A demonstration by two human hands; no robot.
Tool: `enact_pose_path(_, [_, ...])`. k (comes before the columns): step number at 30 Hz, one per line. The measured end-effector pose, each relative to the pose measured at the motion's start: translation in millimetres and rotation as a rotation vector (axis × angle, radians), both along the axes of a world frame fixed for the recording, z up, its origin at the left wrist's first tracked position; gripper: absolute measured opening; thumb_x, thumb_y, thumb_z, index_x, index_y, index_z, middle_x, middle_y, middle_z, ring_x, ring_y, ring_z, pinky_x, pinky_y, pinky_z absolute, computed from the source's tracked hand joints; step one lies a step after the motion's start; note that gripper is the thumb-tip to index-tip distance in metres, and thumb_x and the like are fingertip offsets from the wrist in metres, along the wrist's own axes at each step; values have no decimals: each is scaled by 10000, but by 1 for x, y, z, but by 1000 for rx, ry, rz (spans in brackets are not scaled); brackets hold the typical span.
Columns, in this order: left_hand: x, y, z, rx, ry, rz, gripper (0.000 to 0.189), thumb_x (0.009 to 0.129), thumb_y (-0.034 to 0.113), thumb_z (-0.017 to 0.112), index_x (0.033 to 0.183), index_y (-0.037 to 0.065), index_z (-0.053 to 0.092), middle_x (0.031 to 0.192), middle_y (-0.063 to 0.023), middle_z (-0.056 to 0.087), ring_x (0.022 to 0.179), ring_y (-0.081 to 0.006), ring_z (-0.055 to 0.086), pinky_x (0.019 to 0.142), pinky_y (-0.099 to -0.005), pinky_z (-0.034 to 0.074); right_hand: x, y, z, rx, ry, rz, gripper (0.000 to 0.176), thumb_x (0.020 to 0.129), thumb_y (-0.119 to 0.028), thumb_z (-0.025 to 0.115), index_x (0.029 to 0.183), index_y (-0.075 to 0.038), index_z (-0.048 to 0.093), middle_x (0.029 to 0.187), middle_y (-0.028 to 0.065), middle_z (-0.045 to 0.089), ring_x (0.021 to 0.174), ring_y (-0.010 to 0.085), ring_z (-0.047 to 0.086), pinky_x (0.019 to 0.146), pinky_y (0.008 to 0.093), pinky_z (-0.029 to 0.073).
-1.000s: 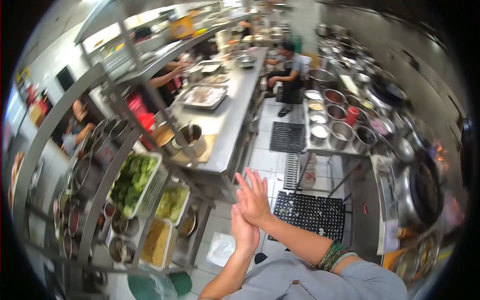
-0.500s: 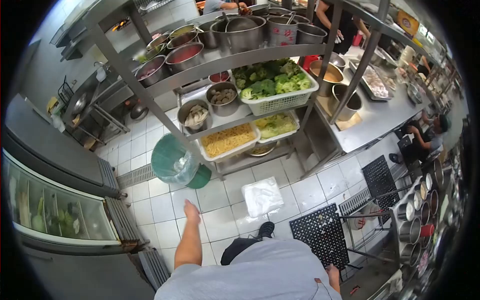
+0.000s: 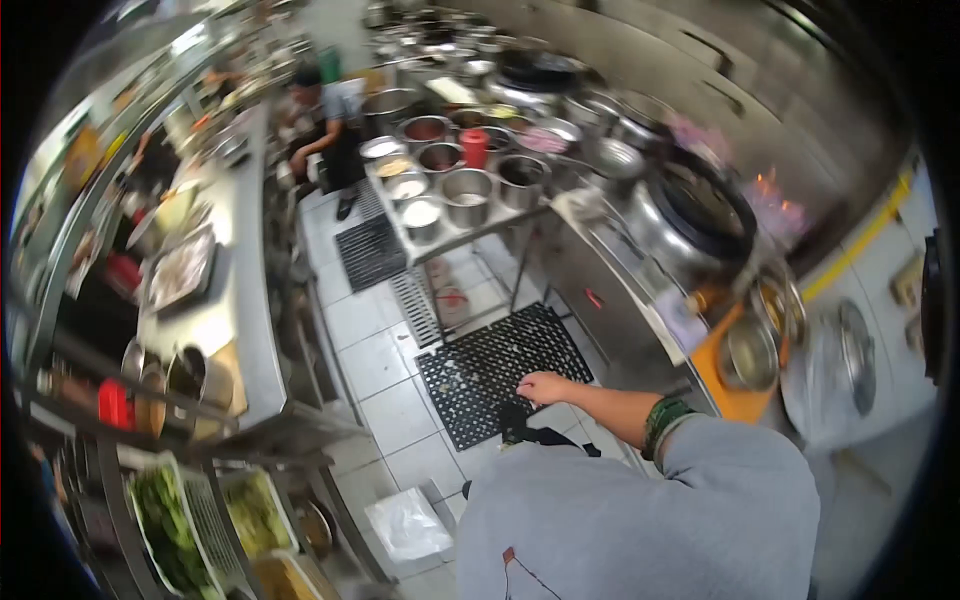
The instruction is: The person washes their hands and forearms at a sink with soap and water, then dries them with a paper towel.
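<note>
My right hand (image 3: 542, 388) is in front of my body, above a black perforated floor mat (image 3: 480, 365). Its fingers are loosely curled together, with nothing seen in them. The forearm reaches in from the right, with a green patterned band near the elbow. My left hand is out of view. One dark shoe (image 3: 513, 424) stands at the near edge of the mat. A white plastic-wrapped bundle (image 3: 410, 525) lies on the tiles to the lower left.
Metal pots and a red container (image 3: 474, 147) crowd a steel table ahead. Large cookers (image 3: 690, 215) and a flame are at right, above an orange board (image 3: 735, 400). A crouching person (image 3: 325, 130) is beyond the left counter (image 3: 250, 300). Vegetable baskets (image 3: 205, 520) sit at lower left.
The view has swung right, from the shelves and fridge toward the cookers. My left hand has left view, and my right hand now shows in front of my body.
</note>
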State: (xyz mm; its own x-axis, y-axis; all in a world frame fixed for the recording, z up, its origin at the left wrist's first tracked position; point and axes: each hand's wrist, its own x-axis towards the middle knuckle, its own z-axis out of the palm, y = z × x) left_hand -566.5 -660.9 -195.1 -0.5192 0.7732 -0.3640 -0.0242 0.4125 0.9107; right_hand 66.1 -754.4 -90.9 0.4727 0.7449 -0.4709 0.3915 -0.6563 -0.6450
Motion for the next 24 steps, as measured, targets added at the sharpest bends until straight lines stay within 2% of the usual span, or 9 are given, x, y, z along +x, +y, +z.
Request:
enact_pose_path(3, [118, 16, -21, -403, -269, -661, 318, 887, 271, 479, 1148, 105, 551, 995, -100, 612, 909, -299, 583, 807, -456, 453, -2, -24, -13, -12, -41, -1, 368, 861, -385, 513, 963, -58, 648, 752, 126, 661, 684, 271, 651, 664, 377, 503])
enact_pose_path(4, [150, 41, -66, -57, 224, -1192, 306, 876, 268, 502, 1083, 59, 588, 928, -89, 618, 885, -273, 593, 807, -378, 452, -6, -40, -21, 37, -95, 12, 368, 861, -387, 516, 969, -60, 646, 764, 120, 664, 691, 267, 654, 667, 371, 508])
enact_pose_path(5, [232, 61, 0, -415, 56, -1113, 343, 874, 265, 522, 1080, 1, 593, 971, -127, 630, 924, -259, 592, 822, -330, 454, -3, -61, -40, 33, -93, -30, 366, 847, -379, 528, 983, -64, 653, 791, 125, 671, 650, 253, 660, 627, 357, 523])
enact_pose_path(7, [303, 89, 8, -159, 164, -1452, 413, 886, 246, 542, 1184, -40, 537, 1138, -194, 601, 1015, -259, 586, 893, -334, 442, 2, -103, -61, -203, 213, -326, 284, 848, -303, 540, 908, -45, 643, 754, 92, 655, 591, 193, 647, 490, 347, 496])
enact_pose_path(12, [437, 123, 154, -80, 77, -1673, 436, 910, 288, 541, 1207, -31, 526, 1180, -168, 584, 1062, -238, 567, 911, -326, 437, 39, -132, -101, -428, 117, -632, 266, 824, -294, 565, 863, -40, 634, 722, 86, 640, 556, 179, 617, 470, 343, 482])
enact_pose_path(14, [490, 123, 188, -138, 23, -1758, 454, 914, 299, 541, 1230, -25, 508, 1198, -155, 569, 1072, -228, 557, 908, -331, 440, 57, -88, -91, 113, -304, -560, 246, 832, -267, 572, 868, -30, 627, 715, 95, 638, 583, 186, 609, 528, 324, 488])
enact_pose_path(15, [518, 118, 204, -197, -54, -1832, 472, 918, 310, 540, 1252, -20, 489, 1217, -143, 555, 1082, -218, 547, 906, -336, 443, 70, -45, -45, 211, -88, -698, 281, 848, -287, 537, 832, -18, 618, 812, 181, 634, 802, 371, 607, 682, 409, 485])
enact_pose_path(18, [606, 79, 246, -602, -322, -2015, 558, 929, 325, 524, 1369, 39, 336, 1313, -101, 452, 1144, -208, 502, 922, -366, 449, 115, 46, 63, 683, -324, -608, 166, 852, -151, 531, 932, -36, 619, 909, 158, 636, 825, 356, 607, 715, 404, 486])
enact_pose_path(24, [699, 30, 288, -1057, -643, -1974, 514, 934, 359, 511, 1324, 65, 352, 1254, -89, 475, 1165, -210, 480, 923, -430, 453, 209, 143, 151, 897, -403, -435, 150, 848, -153, 535, 925, -51, 614, 879, 137, 636, 805, 334, 611, 694, 416, 491])
